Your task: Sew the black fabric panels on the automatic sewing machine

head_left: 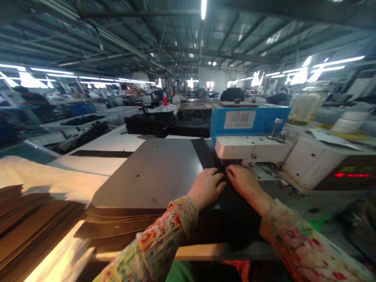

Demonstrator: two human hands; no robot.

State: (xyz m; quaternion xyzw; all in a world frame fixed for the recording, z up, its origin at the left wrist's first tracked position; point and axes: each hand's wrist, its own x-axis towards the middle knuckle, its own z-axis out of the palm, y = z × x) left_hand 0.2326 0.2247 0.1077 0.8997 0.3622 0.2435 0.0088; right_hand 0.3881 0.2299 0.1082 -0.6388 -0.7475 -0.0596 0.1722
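Observation:
In the head view, a black sheet of flexible material (239, 213) hangs over the table's front edge and runs up to the white head of a machine (241, 148). My left hand (207, 186) lies at the sheet's left side with its fingers curled onto the black edge. Close beside it, my right hand (243, 182) pinches the same sheet just below the machine head. The fingertips of both hands nearly meet. Left of them, a smooth grey panel (152, 172) tops a stack of brown-edged sheets (123, 223). A dark strip (204, 152) lies along the panel's right side.
The machine carries a blue box (249, 121) and a red-lit display (352, 175) at right. Black piles (151, 123) stand behind the panel. Brown stacked pieces (35, 227) lie at far left. A clear jar (307, 103) sits at the back right; a person (32, 98) is far left.

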